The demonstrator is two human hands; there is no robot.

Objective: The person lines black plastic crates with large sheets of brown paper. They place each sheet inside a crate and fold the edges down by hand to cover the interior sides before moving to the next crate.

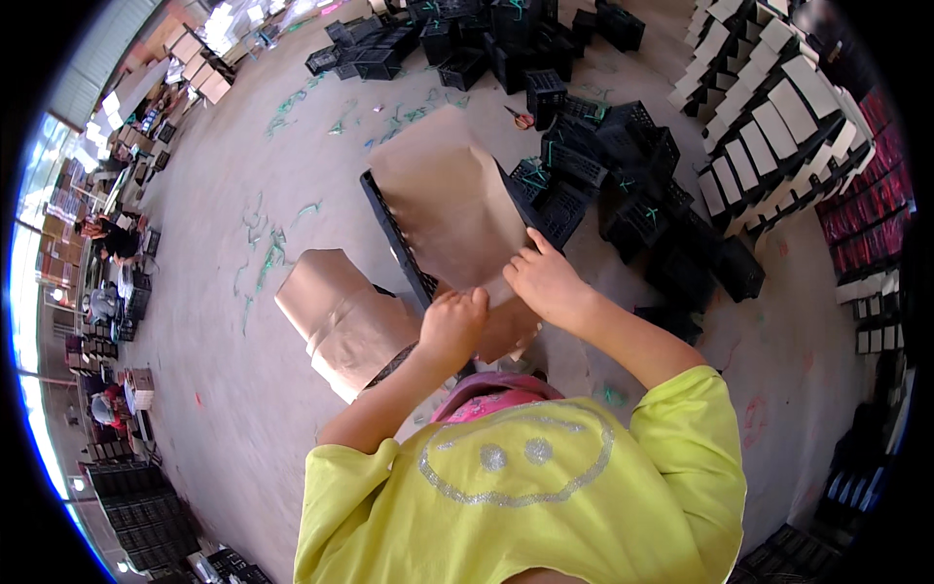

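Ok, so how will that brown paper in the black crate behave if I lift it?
The brown paper looks thin, so it's probably light for its size. It likely bends easily, since it curves down inside the black crate. Its far end extends beyond the crate, so that part may flop.

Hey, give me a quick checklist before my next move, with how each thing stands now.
1. Left hand on the brown paper: ok.
2. Right hand on the paper too: ok.
3. Paper fully within the black crate: not ok, its far end sticks out past the rim.
4. Crate bottom sound: cannot tell, paper hides it.
5. Scissors away from hands: ok.
6. Floor free of green scraps: not ok.
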